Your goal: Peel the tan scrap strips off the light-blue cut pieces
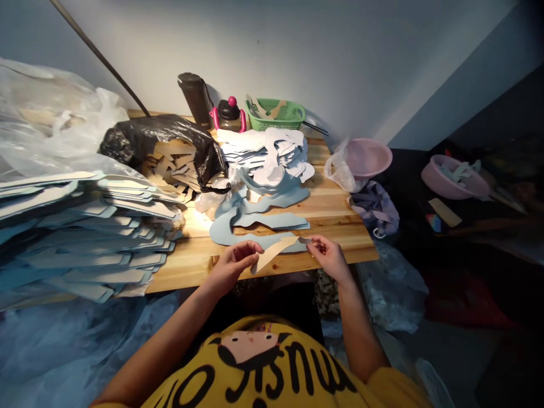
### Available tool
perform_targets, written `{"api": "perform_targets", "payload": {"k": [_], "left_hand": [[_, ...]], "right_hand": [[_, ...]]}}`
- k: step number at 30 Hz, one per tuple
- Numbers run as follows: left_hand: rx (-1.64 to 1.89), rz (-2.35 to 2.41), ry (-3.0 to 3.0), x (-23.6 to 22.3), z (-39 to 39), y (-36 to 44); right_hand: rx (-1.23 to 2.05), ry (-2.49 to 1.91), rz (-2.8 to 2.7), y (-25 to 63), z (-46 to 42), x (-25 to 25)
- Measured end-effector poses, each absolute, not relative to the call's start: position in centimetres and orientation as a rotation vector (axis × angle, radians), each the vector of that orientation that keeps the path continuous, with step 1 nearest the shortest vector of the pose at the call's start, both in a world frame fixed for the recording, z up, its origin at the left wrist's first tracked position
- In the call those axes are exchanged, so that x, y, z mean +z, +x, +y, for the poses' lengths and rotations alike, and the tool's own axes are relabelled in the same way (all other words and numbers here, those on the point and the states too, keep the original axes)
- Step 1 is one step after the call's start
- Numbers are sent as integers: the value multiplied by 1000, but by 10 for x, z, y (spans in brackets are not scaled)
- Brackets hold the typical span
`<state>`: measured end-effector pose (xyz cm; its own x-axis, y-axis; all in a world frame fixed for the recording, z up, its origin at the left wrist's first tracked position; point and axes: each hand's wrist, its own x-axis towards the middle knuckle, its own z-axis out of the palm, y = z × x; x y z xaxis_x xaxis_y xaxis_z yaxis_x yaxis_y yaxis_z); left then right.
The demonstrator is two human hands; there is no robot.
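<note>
Left hand pinches one end of a tan strip, fingers narrow; right hand pinches the other end. Strip looks like card, hard to tell. It's held above a pale blue cutout on the pine table.

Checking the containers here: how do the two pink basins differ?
The first pink basin sits on the wooden table; the second sits lower, on a dark surface. The second holds pale cut pieces; the first shows none. Both are round and pink.
</note>
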<state>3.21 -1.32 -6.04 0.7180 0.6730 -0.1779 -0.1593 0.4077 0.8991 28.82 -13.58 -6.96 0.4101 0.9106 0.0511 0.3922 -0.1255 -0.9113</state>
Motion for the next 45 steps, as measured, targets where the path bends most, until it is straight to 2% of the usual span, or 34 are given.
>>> {"api": "perform_targets", "payload": {"k": [6, 9, 11, 13, 16, 18, 22, 29, 33, 38, 41, 45], "left_hand": [[532, 675, 775, -51, 4, 19], [761, 561, 668, -36, -1, 18], [974, 473, 842, -28, -12, 24], [1088, 407, 1256, -25, -23, 33], [1011, 251, 1920, -27, -28, 48], [936, 112, 2121, -28, -24, 55], [960, -5, 2121, -27, -16, 60], [1121, 81, 2031, -30, -18, 54], [1273, 251, 2024, -41, -13, 41], [1253, 395, 1984, -52, -10, 23], [1235, 528, 1894, -59, -10, 16], [1165, 771, 1610, -65, -5, 11]], "right_hand": [[731, -1646, -1179, 279, -131, -64], [776, -1582, -1120, 268, -129, -58], [813, -1521, -1106, 257, -127, -53], [880, -1451, -1116, 246, -126, -48], [992, -1332, -1121, 233, -126, -40], [1044, -1243, -1097, 227, -125, -37], [1157, -1110, -962, 219, -122, -40], [1239, -955, -820, 210, -113, -42], [1130, -927, -499, 219, -111, -41], [1033, -966, -287, 243, -117, -58], [878, -1127, -545, 251, -123, -66], [680, -1527, -1229, 256, -132, -67]]}}
